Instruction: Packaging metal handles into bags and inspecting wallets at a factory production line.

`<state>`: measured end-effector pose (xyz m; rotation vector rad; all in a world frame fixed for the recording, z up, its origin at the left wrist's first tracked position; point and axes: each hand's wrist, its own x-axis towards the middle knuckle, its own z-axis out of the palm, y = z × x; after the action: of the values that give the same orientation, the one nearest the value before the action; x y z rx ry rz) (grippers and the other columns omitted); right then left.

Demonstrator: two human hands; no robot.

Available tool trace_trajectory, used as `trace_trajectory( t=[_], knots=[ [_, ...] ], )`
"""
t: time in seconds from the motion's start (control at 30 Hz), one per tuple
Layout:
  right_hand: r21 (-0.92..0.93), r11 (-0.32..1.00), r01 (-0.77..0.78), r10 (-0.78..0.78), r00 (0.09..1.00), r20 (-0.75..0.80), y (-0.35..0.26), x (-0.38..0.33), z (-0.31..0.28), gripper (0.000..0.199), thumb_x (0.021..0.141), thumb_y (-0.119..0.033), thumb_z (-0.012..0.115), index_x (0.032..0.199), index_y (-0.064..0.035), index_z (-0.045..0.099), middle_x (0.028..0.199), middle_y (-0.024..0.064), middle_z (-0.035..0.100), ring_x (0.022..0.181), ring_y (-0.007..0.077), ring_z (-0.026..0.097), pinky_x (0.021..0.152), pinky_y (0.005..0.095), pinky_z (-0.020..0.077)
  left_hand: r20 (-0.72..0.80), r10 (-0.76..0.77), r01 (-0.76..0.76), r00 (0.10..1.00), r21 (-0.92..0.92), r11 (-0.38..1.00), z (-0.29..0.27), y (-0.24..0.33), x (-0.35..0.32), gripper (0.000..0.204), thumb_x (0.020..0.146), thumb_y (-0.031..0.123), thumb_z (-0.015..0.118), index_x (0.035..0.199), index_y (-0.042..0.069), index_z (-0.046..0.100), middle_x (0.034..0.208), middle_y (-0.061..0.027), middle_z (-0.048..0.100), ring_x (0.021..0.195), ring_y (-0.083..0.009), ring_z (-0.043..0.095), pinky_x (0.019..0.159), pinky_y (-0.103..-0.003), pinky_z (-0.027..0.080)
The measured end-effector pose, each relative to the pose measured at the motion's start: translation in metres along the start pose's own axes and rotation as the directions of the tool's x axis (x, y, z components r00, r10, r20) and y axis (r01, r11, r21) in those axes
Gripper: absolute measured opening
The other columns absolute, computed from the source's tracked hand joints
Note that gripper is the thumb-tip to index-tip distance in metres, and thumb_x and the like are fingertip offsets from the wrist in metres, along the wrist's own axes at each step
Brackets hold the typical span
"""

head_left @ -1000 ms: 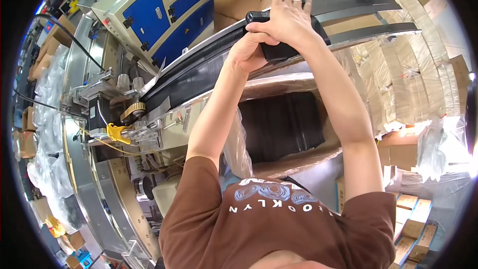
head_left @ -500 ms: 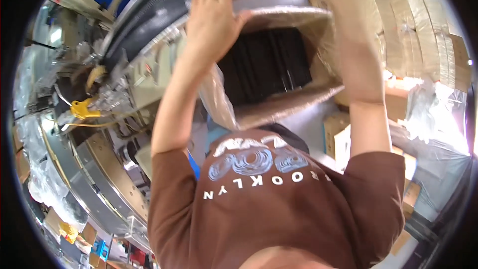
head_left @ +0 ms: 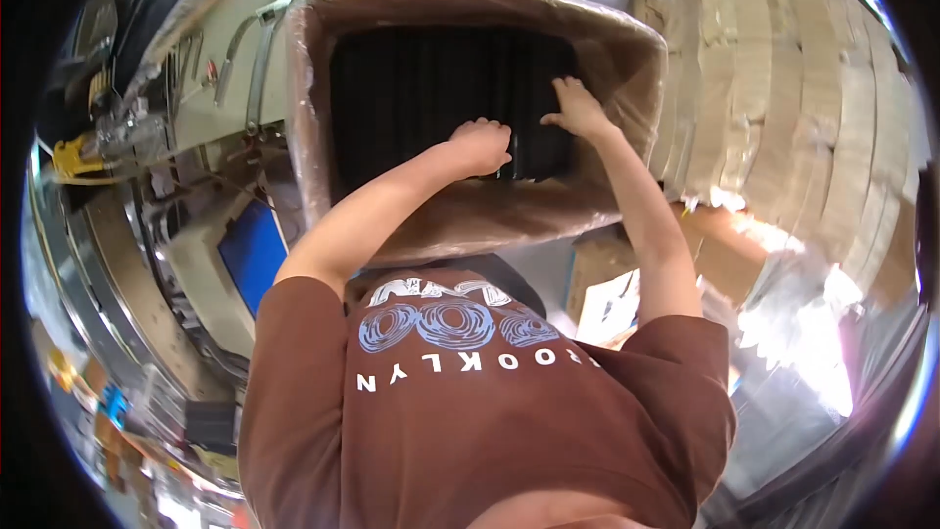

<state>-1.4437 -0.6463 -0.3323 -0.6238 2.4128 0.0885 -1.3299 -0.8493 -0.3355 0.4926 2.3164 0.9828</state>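
In front of me stands a cardboard box (head_left: 460,220) lined with clear plastic. Black ribbed pieces (head_left: 411,88) lie packed side by side inside; their exact kind is too dark to tell. My left hand (head_left: 481,147) reaches into the box above the near part of these pieces, its fingers curled under. Whatever those fingers hold, if anything, is hidden. To its right my right hand (head_left: 580,110) is over the right end of the black pieces, thumb and fingers apart, close to the box's right wall.
A pale bench top (head_left: 240,64) with a long metal wrench (head_left: 261,69) is left of the box. Stacked flat cardboard (head_left: 774,88) stands at the right. A blue panel (head_left: 253,253) lies at lower left, and crumpled clear plastic (head_left: 803,323) at lower right.
Both my hands have come down from beyond the box's far edge into the box. The view has shifted, so the box now appears whole and the dark machine edge sits farther left.
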Motion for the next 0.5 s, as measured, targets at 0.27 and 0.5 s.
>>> trace_trajectory(
  t=[0.27, 0.5],
  knots=[
    [-0.43, 0.774, 0.464, -0.514, 0.858, 0.001, 0.017, 0.113, 0.017, 0.119, 0.038, -0.047, 0.081, 0.133, -0.0007, 0.027, 0.131, 0.0237, 0.035, 0.121, 0.0353, 0.034, 0.099, 0.0416, 0.0301, -0.516, -0.286, 0.397, 0.807, 0.116, 0.91, 0.135, -0.012, 0.125, 0.071, 0.07, 0.028, 0.068, 0.123, -0.006, 0.036, 0.129, -0.022, 0.037, 0.123, -0.0318, 0.034, 0.1, -0.041, 0.03],
    [-0.457, 0.695, 0.555, -0.608, 0.793, 0.037, 0.022, 0.126, 0.017, 0.122, 0.035, -0.049, 0.08, 0.133, -0.0003, 0.026, 0.124, 0.0196, 0.042, 0.112, 0.0322, 0.043, 0.098, 0.0399, 0.0295, -0.579, -0.367, 0.525, 0.728, 0.127, 0.842, 0.156, 0.002, 0.147, 0.057, 0.078, 0.02, 0.048, 0.128, -0.005, 0.034, 0.136, -0.0199, 0.03, 0.129, -0.0302, 0.027, 0.103, -0.041, 0.025]
  ],
)
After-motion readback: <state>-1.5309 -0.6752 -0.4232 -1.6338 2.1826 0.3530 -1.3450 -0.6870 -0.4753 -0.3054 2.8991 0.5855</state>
